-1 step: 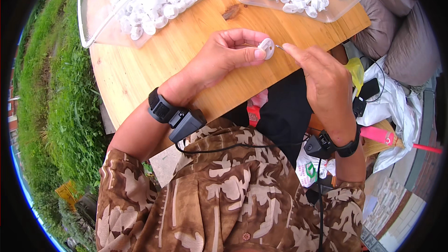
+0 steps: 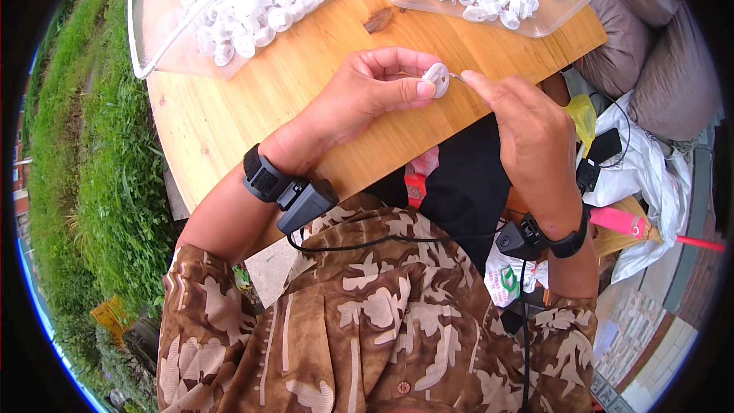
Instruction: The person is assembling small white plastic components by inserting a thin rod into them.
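Above the table's near edge, my left hand [image 2: 375, 90] pinches a round white plastic piece [image 2: 436, 81] between thumb and fingers. Its flat face, with small openings in it, is turned to the right. My right hand [image 2: 531, 122] is closed on a thin metal piece [image 2: 456, 76], whose short silvery length sticks out past the index fingertip. The metal reaches to the right side of the plastic piece; I cannot tell whether it touches. The rest of it is hidden in my right hand, so its kind does not show.
A clear plastic bin [image 2: 141, 38] heaped with white plastic parts stands at the back left of the wooden table [image 2: 222, 115]. Another clear bin [image 2: 562, 11] at the back right holds fewer parts. A black cable [image 2: 367, 247] links my wrist devices. Bags and a broom [image 2: 631, 218] lie right.
My right hand has shifted very slightly left, bringing the thin metal piece a little closer to the round plastic piece. My left hand stays in place.
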The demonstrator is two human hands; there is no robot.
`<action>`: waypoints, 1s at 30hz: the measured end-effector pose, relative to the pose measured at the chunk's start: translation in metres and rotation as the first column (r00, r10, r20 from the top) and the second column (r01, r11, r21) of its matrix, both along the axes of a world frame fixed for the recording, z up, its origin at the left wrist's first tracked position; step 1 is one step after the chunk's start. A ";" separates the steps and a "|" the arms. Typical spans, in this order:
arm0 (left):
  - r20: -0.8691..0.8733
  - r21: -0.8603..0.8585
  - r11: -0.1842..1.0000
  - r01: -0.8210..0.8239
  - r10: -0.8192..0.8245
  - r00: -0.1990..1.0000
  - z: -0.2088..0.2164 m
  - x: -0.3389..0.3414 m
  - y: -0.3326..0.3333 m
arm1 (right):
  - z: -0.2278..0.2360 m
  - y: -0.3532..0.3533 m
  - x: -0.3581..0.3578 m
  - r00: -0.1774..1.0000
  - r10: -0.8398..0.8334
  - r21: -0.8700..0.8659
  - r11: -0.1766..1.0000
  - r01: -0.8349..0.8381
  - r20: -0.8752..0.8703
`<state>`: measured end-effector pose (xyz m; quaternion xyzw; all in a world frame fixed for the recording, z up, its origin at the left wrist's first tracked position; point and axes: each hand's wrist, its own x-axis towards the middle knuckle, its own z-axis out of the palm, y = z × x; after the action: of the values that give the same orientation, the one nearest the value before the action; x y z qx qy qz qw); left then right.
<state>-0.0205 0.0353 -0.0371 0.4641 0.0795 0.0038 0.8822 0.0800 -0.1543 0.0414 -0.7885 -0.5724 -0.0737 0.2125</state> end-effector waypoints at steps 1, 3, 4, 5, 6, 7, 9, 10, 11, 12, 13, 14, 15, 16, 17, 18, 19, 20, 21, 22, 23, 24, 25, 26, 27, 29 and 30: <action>-0.011 -0.014 1.000 -0.001 0.001 1.000 0.000 -0.001 0.001 | -0.001 0.001 -0.002 1.000 0.004 0.002 1.000 -0.004 0.000; -0.010 -0.025 1.000 -0.001 0.001 1.000 0.002 0.001 0.001 | -0.002 0.003 -0.003 1.000 -0.020 0.014 1.000 0.020 -0.014; -0.014 -0.042 0.999 0.001 -0.001 1.000 0.002 0.002 -0.001 | -0.001 0.003 -0.002 1.000 -0.017 0.017 1.000 0.018 -0.008; -0.022 -0.056 0.998 -0.001 -0.001 1.000 0.002 0.002 -0.001 | -0.002 0.004 -0.003 1.000 -0.023 0.009 1.000 0.024 -0.009; -0.020 -0.049 0.999 -0.006 0.005 1.000 0.002 0.003 -0.001 | -0.002 0.006 -0.003 1.000 -0.029 0.002 1.000 0.029 -0.010; -0.016 -0.042 0.999 -0.010 0.009 1.000 0.002 0.004 0.000 | -0.001 0.008 -0.003 1.000 -0.023 0.009 1.000 0.023 -0.007; -0.010 -0.026 0.999 -0.027 0.026 1.000 0.002 0.004 0.001 | -0.001 0.012 -0.005 1.000 -0.030 -0.010 0.999 0.030 0.000; -0.020 -0.022 0.999 -0.028 0.027 0.999 0.003 0.004 0.002 | -0.001 0.013 -0.005 1.000 -0.018 0.000 1.000 0.018 0.003; -0.034 -0.011 0.999 -0.043 0.042 0.999 0.004 0.001 0.004 | -0.003 0.016 -0.006 1.000 -0.024 -0.014 1.000 0.024 -0.011; -0.026 0.010 0.998 -0.065 0.065 0.998 0.005 0.000 0.004 | -0.002 0.018 -0.008 0.999 -0.033 -0.025 0.999 0.033 -0.018; -0.001 -0.025 0.998 -0.059 0.059 0.998 0.005 0.000 0.003 | 0.001 0.019 -0.009 1.000 -0.008 -0.002 1.000 0.007 -0.012; 0.025 -0.053 0.997 -0.057 0.059 0.998 0.004 0.001 0.002 | 0.002 0.019 -0.010 1.000 -0.018 -0.003 1.000 0.018 -0.018; 0.017 -0.059 0.996 -0.060 0.061 0.998 0.005 0.002 0.001 | 0.003 0.020 -0.010 0.999 -0.026 0.000 1.000 0.026 -0.021; 0.009 -0.065 0.996 -0.064 0.065 0.998 0.006 0.002 0.000 | 0.007 0.021 -0.011 0.999 -0.028 -0.012 1.000 0.028 -0.028; 0.026 -0.082 0.995 -0.063 0.065 0.998 0.004 0.002 -0.002 | 0.008 0.021 -0.012 0.999 -0.034 -0.013 0.999 0.034 -0.025; 0.046 -0.099 0.994 -0.052 0.057 0.997 0.004 0.005 -0.003 | 0.009 0.021 -0.012 0.999 -0.046 -0.015 0.999 0.046 -0.018; 0.043 -0.114 0.993 -0.040 0.045 0.998 0.004 0.005 -0.001 | 0.009 0.022 -0.011 1.000 -0.018 0.017 1.000 0.018 -0.004; 0.036 -0.136 0.990 -0.029 0.035 0.999 0.002 0.004 -0.002 | 0.008 0.022 -0.011 1.000 -0.013 0.009 1.000 0.013 -0.018; 0.047 -0.140 0.989 -0.040 0.047 0.998 0.002 0.003 -0.003 | 0.008 0.022 -0.011 0.999 -0.014 -0.010 1.000 0.014 -0.032; 0.057 -0.127 0.990 -0.060 0.068 0.996 0.001 0.003 -0.001 | 0.011 0.024 -0.010 1.000 0.008 0.004 1.000 -0.008 -0.024; 0.048 -0.119 0.992 -0.051 0.057 0.997 0.002 0.000 -0.002 | 0.014 0.024 -0.011 1.000 0.020 -0.020 1.000 -0.020 -0.020; 0.036 -0.113 0.993 -0.041 0.045 0.998 0.003 -0.003 -0.001 | 0.017 0.024 -0.012 0.999 0.032 -0.045 0.998 -0.032 -0.018; 0.053 -0.095 0.995 -0.034 0.039 0.998 0.004 -0.004 -0.001 | 0.019 0.023 -0.012 0.999 0.046 -0.056 0.997 -0.046 -0.003; 0.052 -0.087 0.995 -0.056 0.061 0.997 0.006 -0.004 0.001 | 0.020 0.024 -0.011 0.998 0.068 -0.047 0.997 -0.068 -0.004; 0.053 -0.098 0.995 -0.029 0.035 0.998 0.009 -0.003 0.000 | 0.020 0.024 -0.011 0.998 0.057 -0.049 0.997 -0.056 0.011; 0.069 -0.130 0.991 0.006 0.003 0.998 0.008 0.000 -0.001 | 0.019 0.022 -0.011 0.999 0.043 -0.055 0.998 -0.041 0.032; 0.067 -0.120 0.993 -0.018 0.026 0.997 0.004 0.002 -0.002 | 0.018 0.022 -0.010 0.997 0.066 -0.044 0.997 -0.064 0.030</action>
<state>-0.0186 0.0332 -0.0327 0.4094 0.0543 0.0246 0.9104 0.0703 -0.1323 0.0599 -0.7727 -0.6025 -0.0667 0.1886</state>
